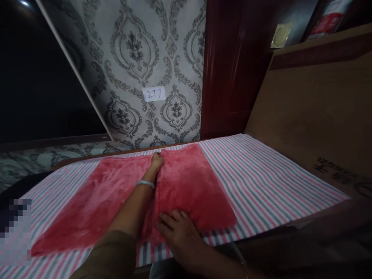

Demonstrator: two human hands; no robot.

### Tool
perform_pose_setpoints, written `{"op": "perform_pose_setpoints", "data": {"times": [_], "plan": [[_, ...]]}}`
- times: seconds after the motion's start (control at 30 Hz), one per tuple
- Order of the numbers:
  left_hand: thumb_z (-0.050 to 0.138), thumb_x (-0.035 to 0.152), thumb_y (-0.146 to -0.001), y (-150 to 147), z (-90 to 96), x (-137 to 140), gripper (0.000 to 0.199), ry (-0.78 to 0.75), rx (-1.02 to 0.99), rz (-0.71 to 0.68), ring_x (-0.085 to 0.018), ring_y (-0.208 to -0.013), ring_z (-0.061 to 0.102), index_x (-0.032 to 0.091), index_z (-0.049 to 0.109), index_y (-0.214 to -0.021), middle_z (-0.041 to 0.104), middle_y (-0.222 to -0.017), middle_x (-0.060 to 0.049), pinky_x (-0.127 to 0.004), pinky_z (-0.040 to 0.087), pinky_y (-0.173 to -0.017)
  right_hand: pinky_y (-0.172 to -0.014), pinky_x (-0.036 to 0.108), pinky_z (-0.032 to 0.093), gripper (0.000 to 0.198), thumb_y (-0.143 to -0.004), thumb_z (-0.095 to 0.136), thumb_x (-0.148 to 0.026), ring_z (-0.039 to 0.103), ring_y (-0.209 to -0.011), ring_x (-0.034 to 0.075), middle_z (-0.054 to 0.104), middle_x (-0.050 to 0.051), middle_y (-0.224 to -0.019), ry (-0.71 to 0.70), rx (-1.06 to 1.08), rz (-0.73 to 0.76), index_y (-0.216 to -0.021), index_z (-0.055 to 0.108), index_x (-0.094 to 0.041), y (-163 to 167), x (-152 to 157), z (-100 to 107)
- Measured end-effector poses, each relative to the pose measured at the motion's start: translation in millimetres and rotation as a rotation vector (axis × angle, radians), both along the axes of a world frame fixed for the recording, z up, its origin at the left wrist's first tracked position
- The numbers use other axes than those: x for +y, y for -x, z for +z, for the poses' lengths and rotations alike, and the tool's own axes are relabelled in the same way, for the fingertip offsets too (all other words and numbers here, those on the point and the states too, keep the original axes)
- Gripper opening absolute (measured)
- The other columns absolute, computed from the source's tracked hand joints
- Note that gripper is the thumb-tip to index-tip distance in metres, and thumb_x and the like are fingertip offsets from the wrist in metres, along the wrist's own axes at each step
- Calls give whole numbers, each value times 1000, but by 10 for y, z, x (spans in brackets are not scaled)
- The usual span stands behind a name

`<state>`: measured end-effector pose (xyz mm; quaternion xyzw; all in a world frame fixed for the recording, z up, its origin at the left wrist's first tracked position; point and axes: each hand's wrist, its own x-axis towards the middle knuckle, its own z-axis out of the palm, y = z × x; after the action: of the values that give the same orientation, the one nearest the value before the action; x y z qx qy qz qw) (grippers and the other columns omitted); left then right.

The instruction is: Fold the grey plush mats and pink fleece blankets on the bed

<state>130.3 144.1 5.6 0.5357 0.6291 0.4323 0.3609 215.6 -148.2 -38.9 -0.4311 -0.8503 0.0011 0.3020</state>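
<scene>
The red plush cloth [116,193] lies flat on the striped sheet [261,182] of the bed, spread from left of centre towards the middle, with a crease along its middle line. Your left hand [156,162] reaches to the far edge of the cloth, at the end of the crease; the fingers look closed on the edge, but it is hard to be sure. Your right hand [180,231] rests flat and open on the near edge, pressing and not holding.

The risk, as I judge it: the plush is soft and slippery, so if you pull at the far edge while the right palm presses only lightly, the near part can slide and the edges will not meet straight. The striped sheet under it can also wrinkle and move with the cloth. The light is dim, so small folds are easy to miss.

For writing: a white paper label [154,93] on the patterned wallpaper [130,50] reads "277". The brown board [314,116] at your right carries dark printed characters, too blurred to read.
</scene>
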Motion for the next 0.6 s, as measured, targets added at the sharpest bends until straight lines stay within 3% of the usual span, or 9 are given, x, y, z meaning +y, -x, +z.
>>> {"op": "perform_pose_setpoints", "data": {"times": [0.13,0.23,0.3,0.37,0.43,0.5,0.6], "plan": [[75,20,-71,-44,60,-95,34,-38,38,-16,-23,-84,69,22,57,-100,71,-91,-7,-31,53,-73,-93,38,51,32,-98,59,-27,59,-110,21,66,3,-131,59,6,58,-130,61,-26,-71,-52,143],[73,20,-73,-65,150,-169,39,-56,100,-37,-28,-92,69,18,59,-109,72,-100,-12,-35,54,-79,-102,36,49,38,-97,61,-31,58,-120,21,64,3,-135,105,71,104,-134,60,-27,-333,-70,330],[71,20,-75,-108,235,-230,44,-101,138,-43,-32,-111,65,16,59,-117,69,-117,-17,-39,52,-94,-111,39,45,43,-98,57,-28,54,-128,23,61,6,-140,70,131,8,-141,56,-25,-618,-40,423],[70,19,-76,-183,307,-327,51,-207,210,-90,-33,-136,50,17,59,-125,59,-140,-17,-40,40,-112,-116,47,39,51,-99,51,-28,45,-139,27,53,11,-149,8,161,-167,-150,46,-20,-921,16,459],[69,21,-79,-275,323,-474,58,-354,378,-216,-33,-150,31,18,57,-135,45,-156,-15,-42,23,-124,-118,56,33,62,-99,50,-31,31,-149,30,38,14,-159,-18,133,-322,-158,34,-18,-1150,74,434],[64,31,-86,-351,259,-654,63,-451,624,-388,-34,-154,20,18,50,-145,35,-163,-15,-50,13,-126,-120,61,26,70,-97,54,-37,16,-154,33,23,14,-166,35,47,-386,-160,28,-21,-1243,106,357],[51,49,-95,-385,51,-889,66,-378,938,-535,-39,-155,15,22,40,-155,25,-167,-15,-62,11,-123,-120,66,17,74,-93,62,-45,9,-154,36,19,11,-167,202,-109,-360,-159,33,-29,-1152,94,182]]}}
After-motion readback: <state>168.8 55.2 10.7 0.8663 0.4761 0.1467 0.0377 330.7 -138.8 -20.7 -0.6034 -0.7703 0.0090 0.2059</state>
